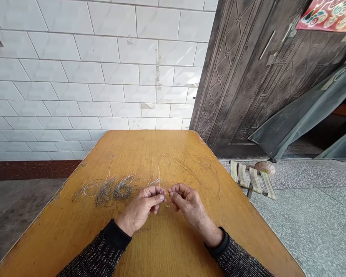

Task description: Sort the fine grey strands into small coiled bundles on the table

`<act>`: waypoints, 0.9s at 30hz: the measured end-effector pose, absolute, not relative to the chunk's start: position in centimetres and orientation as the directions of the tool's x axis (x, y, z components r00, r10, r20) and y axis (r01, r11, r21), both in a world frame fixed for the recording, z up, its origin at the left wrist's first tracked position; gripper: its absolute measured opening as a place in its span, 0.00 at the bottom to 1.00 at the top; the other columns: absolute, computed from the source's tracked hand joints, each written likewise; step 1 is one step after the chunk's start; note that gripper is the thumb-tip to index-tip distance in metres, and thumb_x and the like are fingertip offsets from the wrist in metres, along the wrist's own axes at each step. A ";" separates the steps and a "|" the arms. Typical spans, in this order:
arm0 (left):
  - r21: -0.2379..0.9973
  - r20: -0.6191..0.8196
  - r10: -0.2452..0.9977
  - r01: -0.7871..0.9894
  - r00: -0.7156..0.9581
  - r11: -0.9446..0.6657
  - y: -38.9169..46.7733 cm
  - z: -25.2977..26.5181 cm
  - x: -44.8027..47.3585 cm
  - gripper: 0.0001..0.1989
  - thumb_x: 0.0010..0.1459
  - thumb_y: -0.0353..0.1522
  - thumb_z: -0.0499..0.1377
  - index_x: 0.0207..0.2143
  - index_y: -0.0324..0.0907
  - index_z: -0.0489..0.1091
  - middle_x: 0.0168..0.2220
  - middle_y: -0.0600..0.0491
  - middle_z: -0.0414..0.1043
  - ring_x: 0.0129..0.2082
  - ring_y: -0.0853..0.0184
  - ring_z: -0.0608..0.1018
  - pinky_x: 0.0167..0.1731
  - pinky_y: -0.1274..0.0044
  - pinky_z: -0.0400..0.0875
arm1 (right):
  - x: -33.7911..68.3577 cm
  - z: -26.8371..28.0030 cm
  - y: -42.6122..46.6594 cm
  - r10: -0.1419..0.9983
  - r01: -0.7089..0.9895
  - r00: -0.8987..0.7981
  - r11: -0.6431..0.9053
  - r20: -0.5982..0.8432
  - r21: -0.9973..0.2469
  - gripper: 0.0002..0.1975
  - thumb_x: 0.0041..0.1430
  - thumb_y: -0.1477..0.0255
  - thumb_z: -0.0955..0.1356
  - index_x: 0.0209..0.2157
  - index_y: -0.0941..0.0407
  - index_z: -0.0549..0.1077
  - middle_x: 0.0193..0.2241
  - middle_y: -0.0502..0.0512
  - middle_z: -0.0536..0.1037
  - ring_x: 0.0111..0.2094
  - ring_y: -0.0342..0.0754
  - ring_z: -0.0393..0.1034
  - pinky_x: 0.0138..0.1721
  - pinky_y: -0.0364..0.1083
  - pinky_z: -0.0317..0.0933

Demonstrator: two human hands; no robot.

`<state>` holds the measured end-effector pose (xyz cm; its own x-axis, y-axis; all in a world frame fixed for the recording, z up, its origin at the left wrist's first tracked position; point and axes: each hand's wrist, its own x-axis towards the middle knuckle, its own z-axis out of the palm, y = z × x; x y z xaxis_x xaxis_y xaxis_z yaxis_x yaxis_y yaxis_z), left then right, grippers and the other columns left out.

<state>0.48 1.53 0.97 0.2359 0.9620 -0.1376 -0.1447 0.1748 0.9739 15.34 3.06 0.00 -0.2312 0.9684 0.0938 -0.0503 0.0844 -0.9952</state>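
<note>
Over the middle of the wooden table, my left hand (146, 204) and my right hand (188, 204) face each other, fingertips almost meeting. Each pinches a thin wire (159, 169) between thumb and forefinger. One end of it stands up above my left fingers, and a small loop hangs below the gap between the hands. Beyond my right hand, thin copper-coloured wire strands (202, 171) lie loosely spread on the tabletop; whether they join the held wire I cannot tell. Left of my left hand lie several tangled coils of silvery wire (123, 188).
The yellow-brown table (167, 246) reaches to a white tiled wall (112, 69). At the right are a dark carved door (236, 77) and a grey-green curtain (308, 111). A folding stool (252, 179) with striped straps stands on the speckled floor beside the table's right edge.
</note>
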 end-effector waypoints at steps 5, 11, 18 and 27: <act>0.951 -0.174 0.942 -0.198 0.286 0.236 1.8 0.7 0.2 0.11 0.42 0.36 0.64 0.27 0.38 0.70 0.24 0.56 0.68 0.17 0.78 0.60 0.20 0.80 0.51 | 15.5 0.0 3.4 0.968 -0.116 -0.241 0.037 0.065 -0.993 0.15 0.44 0.60 0.68 0.22 0.57 0.65 0.15 0.43 0.63 0.14 0.35 0.54 0.16 0.38 0.52; 0.952 -0.165 0.959 -0.217 0.232 0.216 1.9 0.6 0.1 0.11 0.42 0.35 0.65 0.28 0.38 0.71 0.24 0.56 0.67 0.19 0.77 0.62 0.21 0.80 0.55 | 16.2 0.2 3.5 0.939 -0.217 -0.344 -0.087 -0.007 -0.972 0.17 0.43 0.60 0.71 0.27 0.59 0.68 0.20 0.46 0.69 0.18 0.36 0.59 0.19 0.37 0.56; 0.916 -0.152 0.972 -0.342 0.181 0.207 1.9 0.4 0.1 0.09 0.42 0.32 0.65 0.28 0.38 0.71 0.23 0.56 0.67 0.20 0.77 0.65 0.21 0.81 0.56 | 16.5 0.1 3.4 0.877 -0.279 -0.480 -0.143 0.009 -0.950 0.15 0.39 0.68 0.74 0.31 0.57 0.69 0.27 0.48 0.71 0.25 0.37 0.64 0.22 0.37 0.58; 0.850 -0.197 0.956 -0.448 0.219 0.277 1.8 0.4 0.5 0.09 0.39 0.30 0.67 0.26 0.37 0.72 0.23 0.56 0.68 0.20 0.77 0.66 0.21 0.82 0.58 | 16.2 -0.9 3.7 0.839 -0.323 -0.539 -0.123 0.076 -0.938 0.11 0.42 0.71 0.73 0.28 0.57 0.69 0.27 0.49 0.73 0.27 0.39 0.65 0.25 0.37 0.59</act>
<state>0.48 1.77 0.38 0.2189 0.9558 -0.1966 -0.4485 0.2774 0.8496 16.24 3.68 -0.92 -0.5386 0.8392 0.0758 -0.3232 -0.1227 -0.9384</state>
